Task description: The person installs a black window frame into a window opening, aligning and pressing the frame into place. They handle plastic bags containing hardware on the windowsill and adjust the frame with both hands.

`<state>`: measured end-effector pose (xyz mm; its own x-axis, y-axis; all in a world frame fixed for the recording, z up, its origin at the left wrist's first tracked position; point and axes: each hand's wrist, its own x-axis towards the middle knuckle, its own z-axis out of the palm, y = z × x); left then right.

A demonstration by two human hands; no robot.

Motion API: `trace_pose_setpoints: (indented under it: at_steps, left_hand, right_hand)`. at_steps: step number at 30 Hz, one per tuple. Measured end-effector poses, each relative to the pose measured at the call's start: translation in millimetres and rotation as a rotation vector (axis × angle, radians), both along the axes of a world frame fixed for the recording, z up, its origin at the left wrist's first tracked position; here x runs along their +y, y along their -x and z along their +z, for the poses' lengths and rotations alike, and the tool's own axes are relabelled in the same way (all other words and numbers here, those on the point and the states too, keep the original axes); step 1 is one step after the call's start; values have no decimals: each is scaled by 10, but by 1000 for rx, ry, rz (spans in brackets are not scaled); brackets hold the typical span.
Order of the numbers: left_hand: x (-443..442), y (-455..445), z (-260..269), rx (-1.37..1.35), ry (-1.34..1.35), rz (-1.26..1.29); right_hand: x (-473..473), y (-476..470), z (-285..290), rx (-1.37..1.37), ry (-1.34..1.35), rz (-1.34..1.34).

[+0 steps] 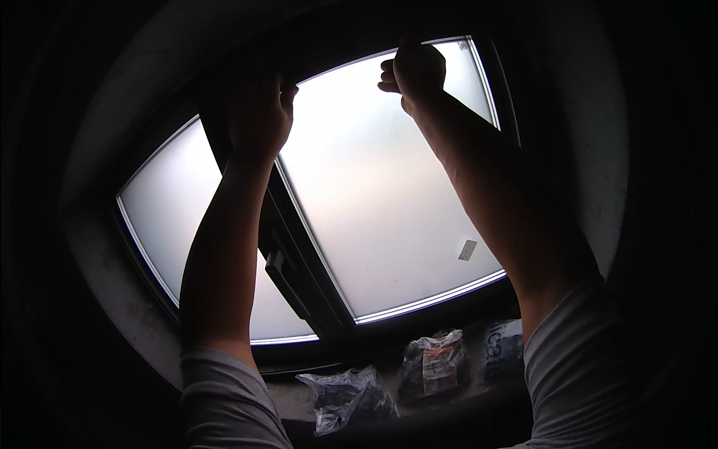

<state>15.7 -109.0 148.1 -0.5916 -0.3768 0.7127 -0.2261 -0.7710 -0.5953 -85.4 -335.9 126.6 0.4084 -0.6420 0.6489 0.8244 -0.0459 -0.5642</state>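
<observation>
Both my arms reach up in front of a dark-framed window with two frosted panes. My left hand (259,123) is at the upper part of the frame, near the upright (305,236) between the panes. Its fingers fade into shadow, so their grip is hidden. Against the top edge of the larger right pane (364,213) is my right hand (419,70), with several fingers curled and its upper part against the dark top of the frame. Whether anything is held there is too dark to make out. The smaller left pane (151,196) is partly covered by my left forearm.
A window handle (287,283) projects from the left sash beside the upright. A small label (467,250) sticks to the right pane. Along the sill (291,401) below lie a clear plastic bag (353,398), a bag with a printed label (435,365) and another plastic bag (502,351).
</observation>
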Motion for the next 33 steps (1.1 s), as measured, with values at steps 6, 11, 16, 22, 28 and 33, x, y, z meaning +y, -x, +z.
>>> trace_pose_setpoints:
  at_steps: [6, 11, 16, 22, 28, 33]
  left_hand:
    - [178, -67, 102, 171, -43, -146]
    - [175, -67, 155, 87, -104, -166]
    - [160, -136, 136, 59, -93, -217]
    - [208, -194, 198, 164, 0, -228]
    - [260, -206, 253, 432, 27, -245]
    - [310, -232, 319, 163, -15, -258]
  right_hand:
    - [74, -108, -1, 28, 16, 26]
    - [59, -28, 22, 21, 62, -12]
    - [10, -74, 53, 27, 102, -39]
    - [34, -50, 62, 38, 101, -28]
    - [-118, -85, 55, 61, 104, 53]
    - [-74, -112, 93, 29, 98, 67]
